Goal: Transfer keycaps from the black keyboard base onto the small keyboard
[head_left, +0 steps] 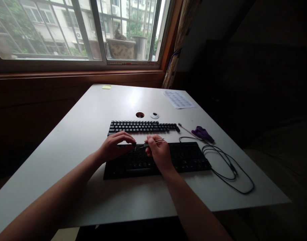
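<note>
Two grips show: my left hand (115,144) pinches what looks like a keycap (134,144) over the black keyboard (188,155); my right hand (157,150) is clamped on a wire puller (146,145). I'd expect the keycap light, stiff, slippery, best taken by its sides.

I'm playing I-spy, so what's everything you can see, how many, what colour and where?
window: 1, pale-framed, ahead
desk: 1, white, before window
keyboard: 1, black, desk front
loose keys: many, black, behind keyboard
cable: 1, black, right of keyboard
cloth: 1, purple, behind cable
brush: 1, brownish, beside cloth
hole: 1, brown, behind loose keys
ring: 1, white, right of hole
paper: 1+, white, far right
note: 1, yellow, far left
curtain: 1, brownish, right of window
pots: 2+, brownish, outside
trees: several, green, outside
building: 1+, pale, outside
wire tool: 1, dark, right hand
small piece: 1, dark, left hand
hands: 2, bare, over keyboard
arms: 2, bare, over desk
</note>
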{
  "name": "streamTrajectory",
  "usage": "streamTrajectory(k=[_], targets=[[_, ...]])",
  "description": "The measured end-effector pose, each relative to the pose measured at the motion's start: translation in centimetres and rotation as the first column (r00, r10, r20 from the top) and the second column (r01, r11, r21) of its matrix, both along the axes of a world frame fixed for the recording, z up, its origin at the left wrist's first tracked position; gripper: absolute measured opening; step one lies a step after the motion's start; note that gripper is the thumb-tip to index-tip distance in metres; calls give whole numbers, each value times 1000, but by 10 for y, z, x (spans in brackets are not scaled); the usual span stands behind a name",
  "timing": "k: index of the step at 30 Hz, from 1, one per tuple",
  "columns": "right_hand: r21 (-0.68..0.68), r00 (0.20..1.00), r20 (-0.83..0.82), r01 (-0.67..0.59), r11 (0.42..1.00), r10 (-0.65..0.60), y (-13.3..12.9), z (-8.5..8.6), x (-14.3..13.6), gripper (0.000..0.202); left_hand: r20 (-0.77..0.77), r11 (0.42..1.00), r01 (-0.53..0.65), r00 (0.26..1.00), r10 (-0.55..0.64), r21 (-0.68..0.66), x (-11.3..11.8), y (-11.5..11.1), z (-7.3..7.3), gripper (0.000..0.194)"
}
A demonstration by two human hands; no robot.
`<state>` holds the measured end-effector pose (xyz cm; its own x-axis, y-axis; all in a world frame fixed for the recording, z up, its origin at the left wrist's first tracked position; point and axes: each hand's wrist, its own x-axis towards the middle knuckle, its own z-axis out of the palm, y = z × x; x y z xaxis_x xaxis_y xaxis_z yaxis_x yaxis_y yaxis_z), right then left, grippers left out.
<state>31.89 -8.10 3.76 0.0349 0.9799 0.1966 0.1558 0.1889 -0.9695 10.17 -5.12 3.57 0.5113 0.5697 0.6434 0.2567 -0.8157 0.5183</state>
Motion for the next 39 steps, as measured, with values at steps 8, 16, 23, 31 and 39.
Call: streamTrajectory(k=[8,16,23,31,39], targets=[[404,916,298,132,905,-267,-3,2,4,39,87,999,9,996,-5,-45,-1,1,8,12],[484,931,339,-50,874,-134,-4,2,3,20,113,989,81,991,-67,-126,1,0,6,15],[456,932,361,-189,870,13,-4,2,4,16,138,976,96,988,-70,-195,-1,0,3,14],[426,910,405,-275,862,90,-3,-1,3,21,107,983,93,991,-77,-160,-2,2,3,13],[382,889,451,-270,884,77,-1,-4,0,14,117,969,101,990,-76,-225,-1,1,2,15]])
